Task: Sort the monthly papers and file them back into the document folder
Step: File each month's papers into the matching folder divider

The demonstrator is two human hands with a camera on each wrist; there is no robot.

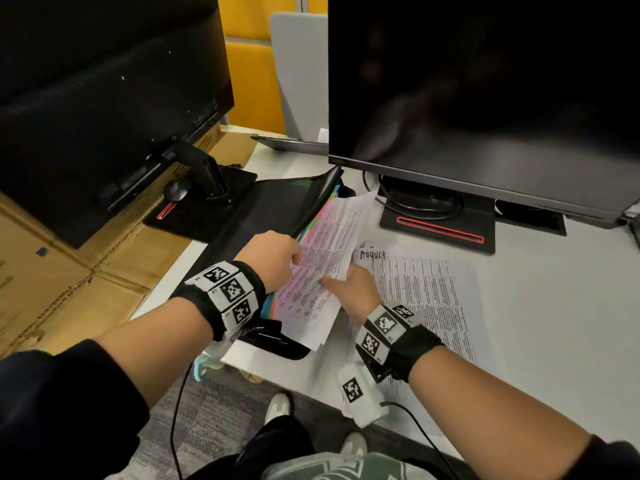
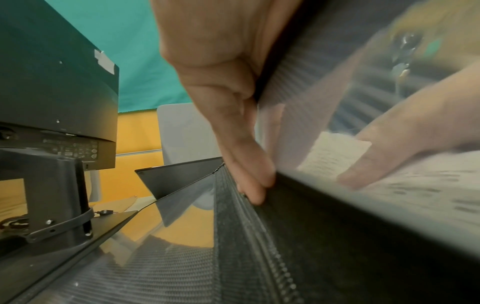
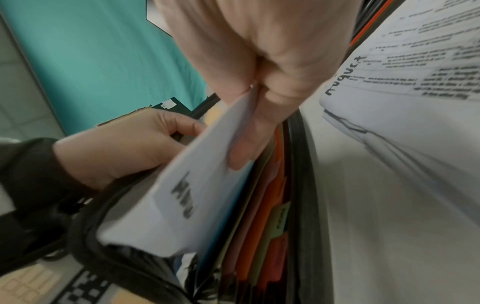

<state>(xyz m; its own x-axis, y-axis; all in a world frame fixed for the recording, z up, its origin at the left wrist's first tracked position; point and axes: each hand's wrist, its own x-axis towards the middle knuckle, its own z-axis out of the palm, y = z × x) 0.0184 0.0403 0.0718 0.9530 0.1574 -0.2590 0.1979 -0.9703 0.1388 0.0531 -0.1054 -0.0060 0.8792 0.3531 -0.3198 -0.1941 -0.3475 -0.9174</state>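
A black document folder [image 1: 273, 199] lies open on the desk between the two monitors, with coloured tabbed dividers [image 3: 270, 205] inside. My left hand [image 1: 273, 254] grips the folder's upper edge [image 2: 259, 257] with thumb outside and fingers inside, and holds it apart. With thumb on top, my right hand [image 1: 349, 285] pinches a bundle of printed sheets [image 1: 325, 251] by its near edge. The bundle [image 3: 187, 195] stands partly inside the folder's mouth, in front of the dividers. A printed sheet headed "August" [image 1: 422, 292] lies flat on the desk to the right.
The dark left monitor [image 1: 104, 98] and its stand sit beside the folder, with a mouse [image 1: 176, 188] on the base. The right monitor [image 1: 485, 81] has a red-striped base [image 1: 440, 226] and coiled cables just behind the papers. Cardboard boxes [image 1: 52, 271] fill the left.
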